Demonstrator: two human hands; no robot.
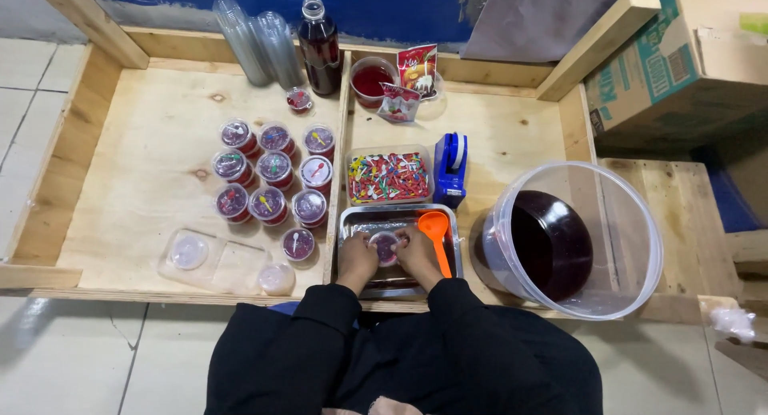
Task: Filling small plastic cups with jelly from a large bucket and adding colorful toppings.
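Both hands, left hand point(358, 256) and right hand point(416, 253), fingers pinching small cup point(385, 247) over metal tray point(352, 220); best kept level, lid pressed evenly all round.

Left hand point(357, 255) and right hand point(416, 251) clasp a small lidded cup point(385, 246) over the metal tray point(398, 217) — orange scoop point(436, 233) alongside.

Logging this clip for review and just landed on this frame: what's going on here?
A person in black sleeves kneels at a low wooden tray table. Both hands, left hand and right hand, grip a small lidded cup of dark red filling over a metal tray. An orange scoop lies in that tray. To the left stands a cluster of finished cups. A box of coloured picks sits behind, and a big clear bucket of dark red liquid stands at the right.
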